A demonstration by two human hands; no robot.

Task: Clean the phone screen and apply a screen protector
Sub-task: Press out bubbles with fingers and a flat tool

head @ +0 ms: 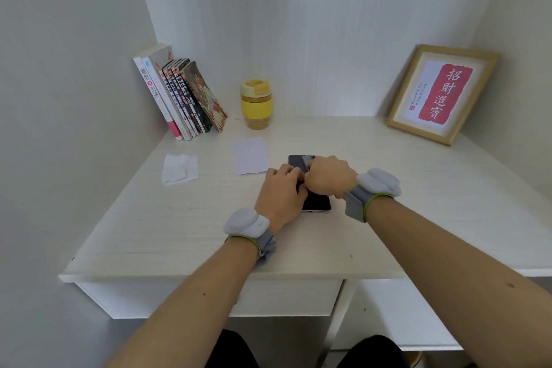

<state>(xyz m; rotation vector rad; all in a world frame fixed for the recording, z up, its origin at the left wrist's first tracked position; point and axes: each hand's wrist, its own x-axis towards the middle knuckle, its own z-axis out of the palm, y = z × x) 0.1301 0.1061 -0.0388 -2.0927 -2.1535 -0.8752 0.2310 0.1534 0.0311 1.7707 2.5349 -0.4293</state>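
Lying flat on the white surface (388, 164), the phone (317, 202) has its dark screen facing up, and both hands are on top of it. The left hand (279, 197) rests on the left side of the phone with its fingers (285, 172) spread flat and a little bent — they press down and grip nothing that can be seen. The right hand (328, 175) is curled over the middle of the phone, its fingers closed in a pinch on a thin grey sheet (307, 163) that lies across the far part of the screen; whether this is the protector or its peel-off film cannot be told. Each wrist wears a grey band with a pale puffy pad on it. Just left of the phone lies a white sheet of paper (251, 155), and farther left a crumpled white wipe (179, 169). At the back, a row of books (179, 95) leans against the left wall, a yellow cup (256, 104) with a lid stands near them, and a framed picture (442, 94) with red writing leans in the right corner.
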